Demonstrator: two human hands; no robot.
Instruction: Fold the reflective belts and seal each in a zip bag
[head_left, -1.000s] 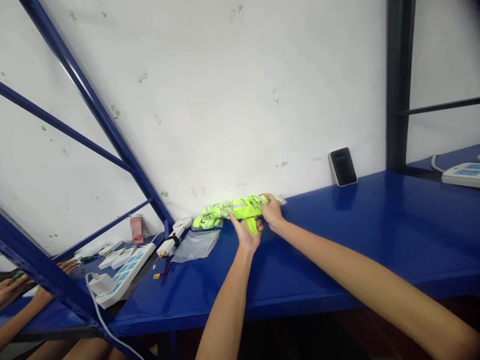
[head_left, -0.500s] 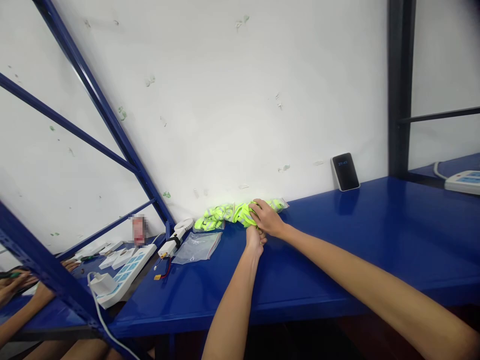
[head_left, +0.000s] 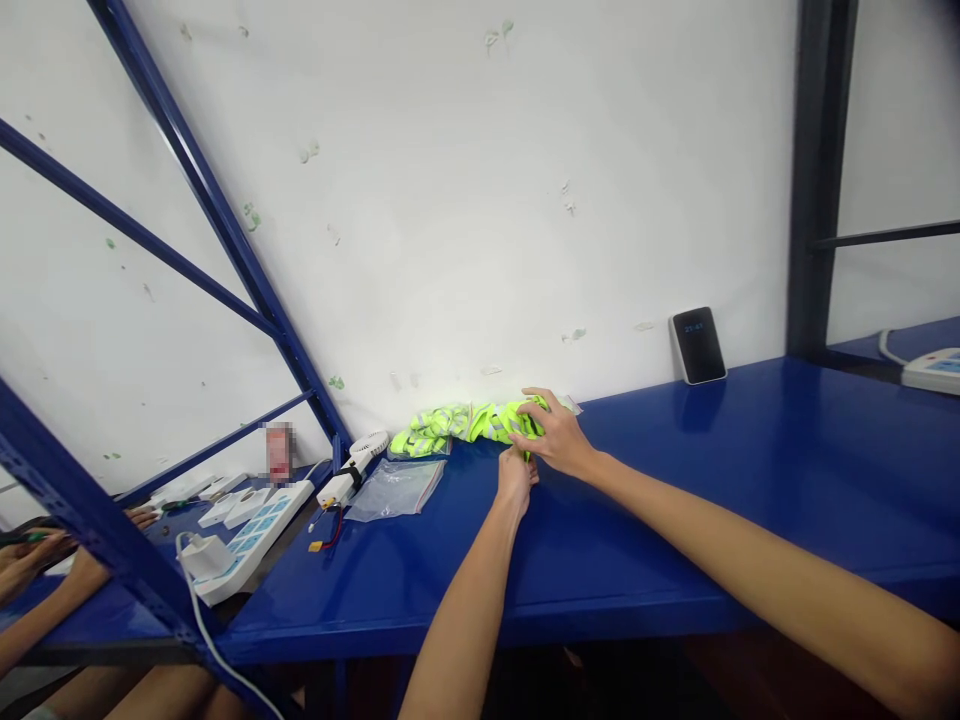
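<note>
The left hand and right hand grip a fluorescent-yellow reflective garment. Left of the grip lies a clear zip bag; well right, a digital clock.

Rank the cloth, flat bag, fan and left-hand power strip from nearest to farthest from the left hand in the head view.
1. Cloth: touching the left hand.
2. Flat bag: to its left.
3. Fan: left, just past the bag.
4. Power strip: farthest left.
</note>
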